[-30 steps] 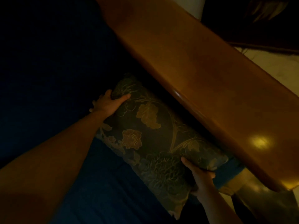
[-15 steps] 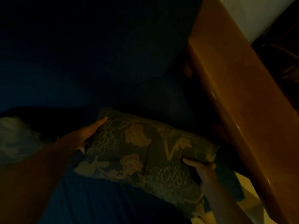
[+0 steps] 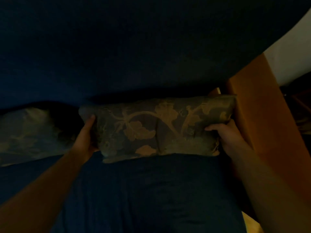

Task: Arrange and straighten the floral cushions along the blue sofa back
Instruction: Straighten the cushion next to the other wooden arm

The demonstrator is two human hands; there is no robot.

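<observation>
The scene is dim. A floral cushion (image 3: 156,128), dark with tan leaves and vines, stands on its long edge on the blue seat, against the foot of the blue sofa back (image 3: 134,47). My left hand (image 3: 86,133) grips its left end, thumb on the front. Its right end is held by my right hand (image 3: 230,137), fingers curled over the front, next to the wooden armrest. A second floral cushion (image 3: 28,133) lies to the left against the sofa back, partly in shadow.
The wooden armrest (image 3: 262,125) runs along the right side, touching the held cushion's right end. The blue seat (image 3: 151,190) stretches toward me between my forearms. A pale wall (image 3: 289,52) shows at the upper right.
The cushion has swung from lying slanted beside the armrest to standing level against the sofa back. My view has turned left, and the second cushion has come into sight.
</observation>
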